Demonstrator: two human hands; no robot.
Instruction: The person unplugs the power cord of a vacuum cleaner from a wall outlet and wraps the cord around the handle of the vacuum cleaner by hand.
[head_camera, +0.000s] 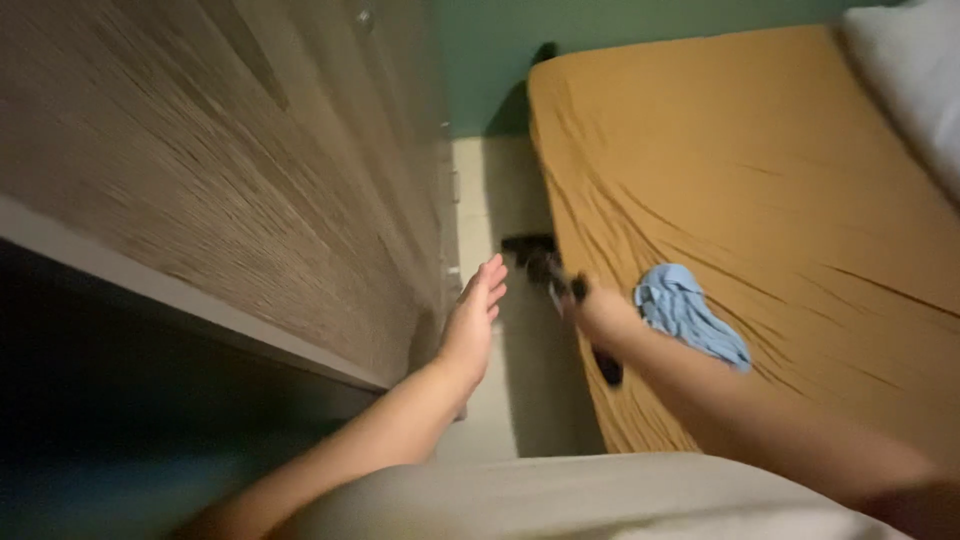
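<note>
Reaching forward, the right hand (600, 312) is closed in a grip on a dark, blurred tool (560, 290) over the floor strip (500, 180). The left hand (472, 320) is held open, empty, beside the wooden cabinet (250, 170). A blue cloth (690, 312) is seen on the orange bed (780, 180).

From my remote view, the right hand (600, 312) is motion-blurred; I cannot tell its grip on the dark tool (555, 280), whose shape and kind are also unclear. The bed (760, 190) runs off the right edge, and the pillow (915, 70) is cropped at the corner. The space under the cabinet (220, 170) is too dark to read.
</note>
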